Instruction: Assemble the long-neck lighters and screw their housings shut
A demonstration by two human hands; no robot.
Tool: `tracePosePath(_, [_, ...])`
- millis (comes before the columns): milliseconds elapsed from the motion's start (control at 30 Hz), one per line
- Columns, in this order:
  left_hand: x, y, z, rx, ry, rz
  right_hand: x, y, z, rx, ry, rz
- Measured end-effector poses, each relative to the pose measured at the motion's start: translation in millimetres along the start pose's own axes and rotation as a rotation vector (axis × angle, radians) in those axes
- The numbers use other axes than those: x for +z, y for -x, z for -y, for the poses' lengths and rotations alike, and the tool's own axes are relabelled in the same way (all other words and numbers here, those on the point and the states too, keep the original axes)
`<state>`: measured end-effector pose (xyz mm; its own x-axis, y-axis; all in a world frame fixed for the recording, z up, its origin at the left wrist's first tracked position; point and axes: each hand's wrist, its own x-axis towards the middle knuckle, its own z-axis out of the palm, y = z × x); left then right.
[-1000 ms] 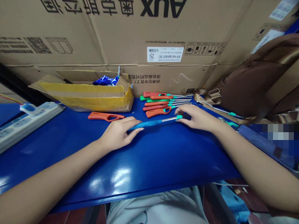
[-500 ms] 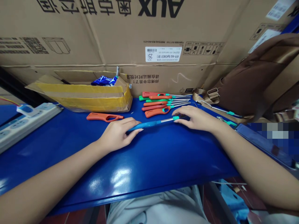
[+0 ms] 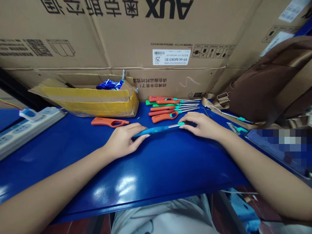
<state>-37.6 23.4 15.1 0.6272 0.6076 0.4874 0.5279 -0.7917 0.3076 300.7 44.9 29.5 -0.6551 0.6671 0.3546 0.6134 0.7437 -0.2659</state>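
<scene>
On the blue table [image 3: 151, 165], my left hand [image 3: 124, 138] is wrapped round the handle of a blue long-necked lighter [image 3: 156, 130]. My right hand [image 3: 203, 125] pinches the lighter's metal tube at its teal collar, with the tube's far end hidden under the fingers. Just behind the lighter lies a row of several orange and green lighters [image 3: 170, 107], tubes pointing right. A single orange lighter handle [image 3: 109, 122] lies to the left, beyond my left hand.
A taped cardboard box [image 3: 92, 97] with blue packets stands at the back left. A white power strip [image 3: 26, 122] runs along the left edge. Big cardboard cartons [image 3: 151, 39] form the back wall. A brown bag [image 3: 268, 81] and loose metal tubes [image 3: 234, 117] sit at the right.
My right hand has slid left along the metal tube, and the teal collar has moved left toward the blue handle. My left hand has stayed put on the handle.
</scene>
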Motion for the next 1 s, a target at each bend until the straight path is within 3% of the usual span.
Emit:
tracePosePath(400, [8.4, 1, -19, -0.051, 0.192, 0.033, 16, -5, 34, -0.144, -0.001, -0.003])
tracePosePath(767, [11.7, 1, -28, -0.15, 0.305, 0.017, 20, -1, 39, -0.265, 0.107, -0.08])
tracePosePath(1000, [14.0, 2, -34, -0.1, 0.274, -0.042, 19, -1, 41, -0.307, 0.089, -0.082])
